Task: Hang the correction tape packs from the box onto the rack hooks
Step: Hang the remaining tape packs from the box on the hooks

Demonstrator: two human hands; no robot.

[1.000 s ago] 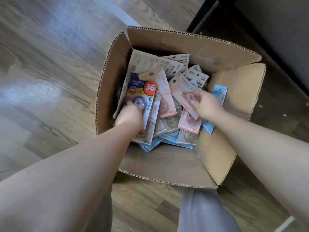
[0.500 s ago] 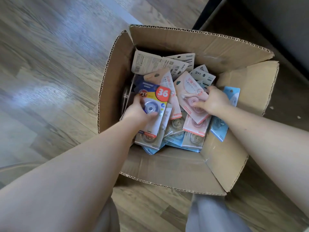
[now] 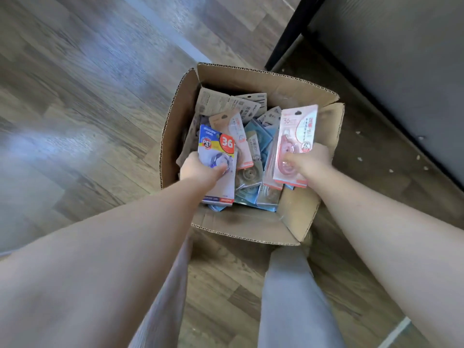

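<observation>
An open cardboard box (image 3: 241,228) stands on the wooden floor, filled with several correction tape packs (image 3: 253,146) in pink, blue and grey. My left hand (image 3: 200,169) grips a white and blue pack with a red "36" badge (image 3: 217,146), held above the box's left side. My right hand (image 3: 310,160) grips a pink pack (image 3: 297,131), with a second pack behind it, raised over the box's right side. No rack hooks are in view.
A dark cabinet or rack base (image 3: 391,59) with a black post (image 3: 292,33) stands at the upper right, close to the box. My legs in grey trousers (image 3: 288,297) are just below the box. Small white scraps lie on the floor at right.
Both hands have lifted their packs up out of the pile. The pink pack now stands upright in my right hand. The camera has pulled back from the box.
</observation>
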